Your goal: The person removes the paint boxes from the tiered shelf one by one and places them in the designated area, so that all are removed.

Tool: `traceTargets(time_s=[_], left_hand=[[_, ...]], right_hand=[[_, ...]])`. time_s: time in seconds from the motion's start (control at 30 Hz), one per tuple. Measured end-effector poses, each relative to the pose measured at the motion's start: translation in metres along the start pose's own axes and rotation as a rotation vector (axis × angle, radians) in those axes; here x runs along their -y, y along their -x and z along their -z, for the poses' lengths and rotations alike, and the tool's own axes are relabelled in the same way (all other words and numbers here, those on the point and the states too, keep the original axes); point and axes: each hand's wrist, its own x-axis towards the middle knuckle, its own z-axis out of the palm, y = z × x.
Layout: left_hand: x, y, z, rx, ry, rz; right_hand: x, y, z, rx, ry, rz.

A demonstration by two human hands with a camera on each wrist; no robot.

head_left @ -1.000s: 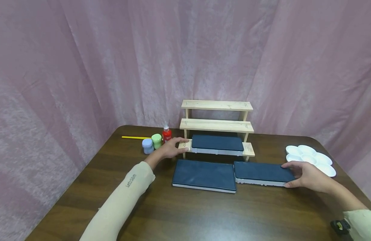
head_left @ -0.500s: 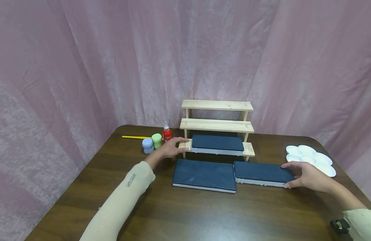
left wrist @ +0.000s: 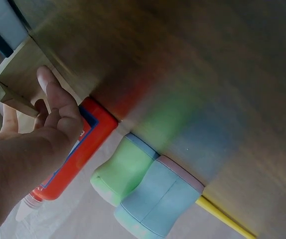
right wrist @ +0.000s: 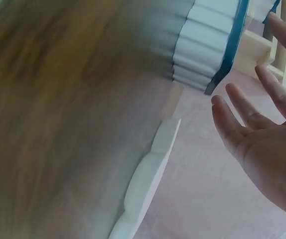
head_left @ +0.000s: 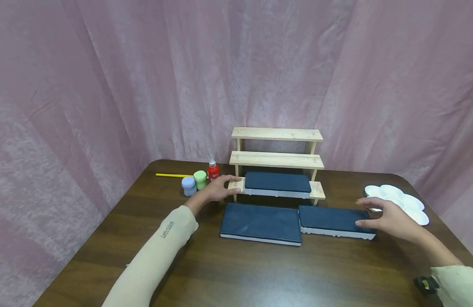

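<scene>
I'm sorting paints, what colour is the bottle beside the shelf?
Red bottle with a white cap, clearest in the head view.

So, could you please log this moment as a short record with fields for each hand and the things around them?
left hand: rests on the left end of the wooden rack's bottom shelf
right hand: open, fingers spread just off the right end of the right-hand case
cases: one on the bottom shelf, one on the table left of the right-hand case
beside left hand: red bottle, green jar, blue jar, yellow brush
beside right hand: white palette
</scene>
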Motion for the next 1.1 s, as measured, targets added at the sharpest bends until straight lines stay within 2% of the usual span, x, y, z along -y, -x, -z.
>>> traceTargets(time_s=[0.2,0.43,0.8,1.1], left_hand=[[0.000,0.001,0.000,0.006,-0.008,-0.002],[0.001,0.000,-0.001,0.001,0.002,0.007],[0.003,-0.001,-0.002,-0.004,0.004,-0.009],[0.001,0.001,-0.001,-0.007,-0.009,0.002]], right_hand=[[0.013,-0.006,-0.008,-0.019,0.017,0.004],[0.030,-0.018,-0.016,-0.087,0.025,0.012],[0.039,-0.037,-0.032,-0.086,-0.033,0.012],[0.051,-0.055,-0.043,-0.067,-0.069,0.040]])
